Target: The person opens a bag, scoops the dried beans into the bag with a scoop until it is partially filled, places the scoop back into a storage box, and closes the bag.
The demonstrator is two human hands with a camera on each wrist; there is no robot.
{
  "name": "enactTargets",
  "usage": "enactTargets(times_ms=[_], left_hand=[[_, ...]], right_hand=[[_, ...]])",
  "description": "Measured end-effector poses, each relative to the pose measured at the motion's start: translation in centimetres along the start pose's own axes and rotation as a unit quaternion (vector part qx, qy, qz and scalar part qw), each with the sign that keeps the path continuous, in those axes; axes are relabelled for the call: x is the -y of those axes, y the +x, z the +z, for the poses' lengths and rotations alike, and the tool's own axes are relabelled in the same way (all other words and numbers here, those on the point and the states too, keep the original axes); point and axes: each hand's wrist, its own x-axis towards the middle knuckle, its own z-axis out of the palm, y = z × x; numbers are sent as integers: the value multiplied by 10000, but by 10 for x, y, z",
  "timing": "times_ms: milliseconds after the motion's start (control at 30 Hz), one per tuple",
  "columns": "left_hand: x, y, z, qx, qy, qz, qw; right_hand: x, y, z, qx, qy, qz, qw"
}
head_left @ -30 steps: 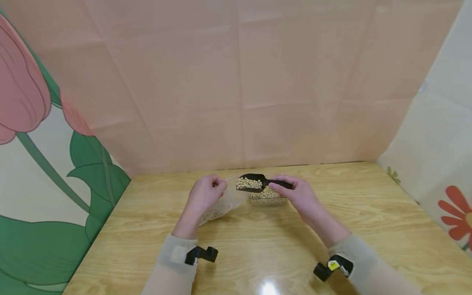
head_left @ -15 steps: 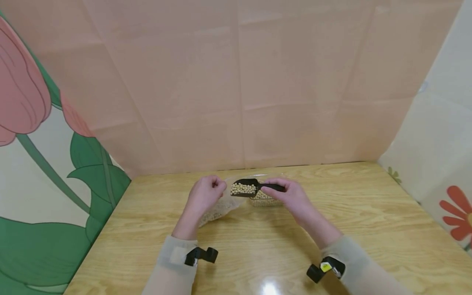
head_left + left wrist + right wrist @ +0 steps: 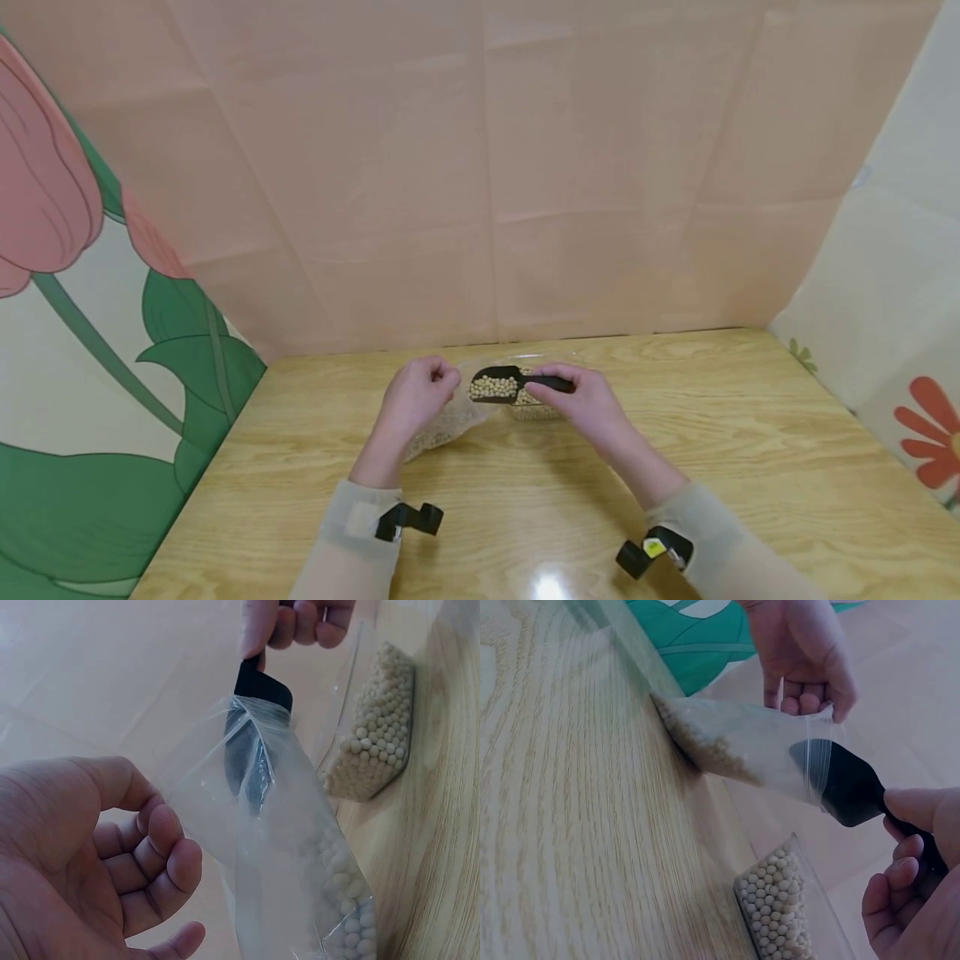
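My left hand (image 3: 420,390) pinches the rim of a clear plastic bag (image 3: 277,862) between thumb and forefinger. The bag leans on the table, with pale round beans in its lower part. My right hand (image 3: 581,396) grips the handle of a black scoop (image 3: 495,385), which carries a load of beans. In the right wrist view, the front of the scoop (image 3: 847,784) lies inside the bag's mouth. A clear box (image 3: 780,900) of the same beans stands beside the bag, partly hidden under the scoop and right hand in the head view.
All of this stands on a wood-grain table (image 3: 525,500). A pink sheet (image 3: 487,183) rises behind it. Flower-printed panels (image 3: 67,333) flank the table on the left and right.
My right hand has carried the loaded scoop left and slightly down, from above the box to the bag's mouth. My left hand has stayed in place.
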Motion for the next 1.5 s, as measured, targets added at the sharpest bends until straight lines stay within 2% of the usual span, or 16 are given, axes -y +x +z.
enactTargets(times_ms=[333, 500, 833, 1067, 1167, 1333, 1500], left_hand=[[0, -1, 0, 8, -68, -5, 10000], [-1, -1, 0, -10, -47, 7, 10000], [-1, -2, -1, 45, -91, -39, 9999], [-2, -2, -2, 60, -105, -44, 9999], [-2, -1, -2, 32, -102, -28, 9999], [-1, -1, -2, -15, -87, 1, 10000], [-1, 0, -2, -1, -58, 0, 10000]], right_hand=[[5, -4, 1, -150, -700, -398, 9966], [7, -7, 3, -199, -1007, -785, 9916], [13, -13, 10, -447, -1795, -1654, 9687], [19, -15, 13, -699, -2361, -2114, 9459], [20, -16, 14, -753, -2446, -2234, 9405], [20, -16, 13, -770, -2414, -2269, 9404], [20, -16, 11, -713, -2248, -2118, 9484]])
